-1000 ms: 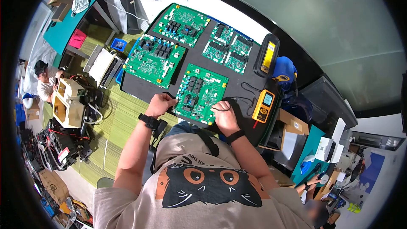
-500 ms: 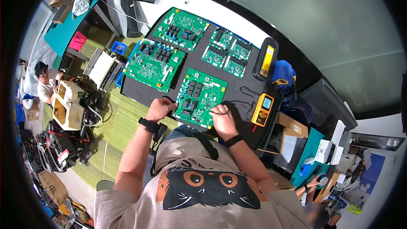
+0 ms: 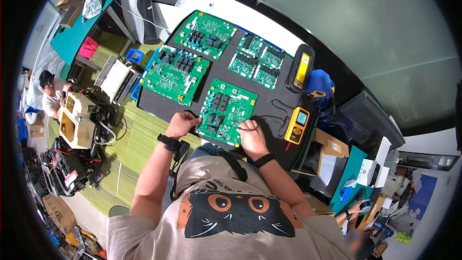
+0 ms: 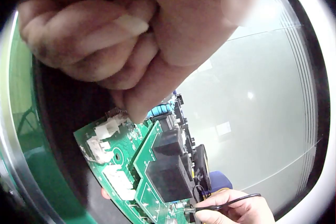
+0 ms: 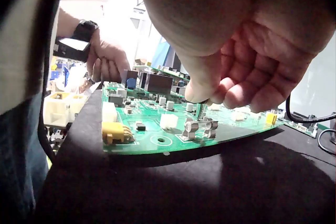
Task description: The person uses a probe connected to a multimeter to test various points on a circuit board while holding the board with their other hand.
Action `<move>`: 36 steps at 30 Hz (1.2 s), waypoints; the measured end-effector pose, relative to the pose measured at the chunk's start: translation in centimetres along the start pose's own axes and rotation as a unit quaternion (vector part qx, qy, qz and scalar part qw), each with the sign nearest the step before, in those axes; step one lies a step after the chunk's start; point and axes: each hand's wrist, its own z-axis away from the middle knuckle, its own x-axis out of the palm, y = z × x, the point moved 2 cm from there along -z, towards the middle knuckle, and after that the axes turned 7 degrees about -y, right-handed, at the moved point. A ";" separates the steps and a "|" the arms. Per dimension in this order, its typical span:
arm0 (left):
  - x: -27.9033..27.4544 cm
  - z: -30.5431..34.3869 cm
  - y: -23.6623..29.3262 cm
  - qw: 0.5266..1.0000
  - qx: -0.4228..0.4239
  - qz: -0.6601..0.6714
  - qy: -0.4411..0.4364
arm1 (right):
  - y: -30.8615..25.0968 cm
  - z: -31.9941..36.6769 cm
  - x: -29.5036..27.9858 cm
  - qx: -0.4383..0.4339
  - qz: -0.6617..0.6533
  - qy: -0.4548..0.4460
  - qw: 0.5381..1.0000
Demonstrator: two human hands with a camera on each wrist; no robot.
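Note:
A large green circuit board (image 3: 243,108) lies at the table's front edge between the two hands. At its left edge is my left hand (image 3: 180,124), with curled fingers and one fingertip beside the white connectors (image 4: 119,182); cannot tell whether it grips anything. My right hand (image 3: 252,138) pinches the end of a black test lead (image 4: 247,198) over the board's right side. In the right wrist view, a thin metal piece (image 5: 201,110) shows under the thumb, just behind two metal fuse clips (image 5: 191,128). Black relays (image 3: 220,101) fill the board's left half.
Two more large boards (image 3: 173,74) (image 3: 207,33) lie farther left, with several small boards (image 3: 243,65) behind. An orange handheld meter (image 3: 297,125) with a cable sits to the right, near a black case (image 3: 294,77) with a yellow panel. A cardboard box (image 3: 332,142) stands beyond the right edge.
The head view has tilted a little, so the table and boards sit slightly lower. Both hands keep their places at the board, the right having shifted slightly.

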 end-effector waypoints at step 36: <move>0.0 -0.3 -0.5 1.000 0.002 0.002 -0.002 | -0.3 -0.2 -0.7 0.033 -0.031 -0.016 0.999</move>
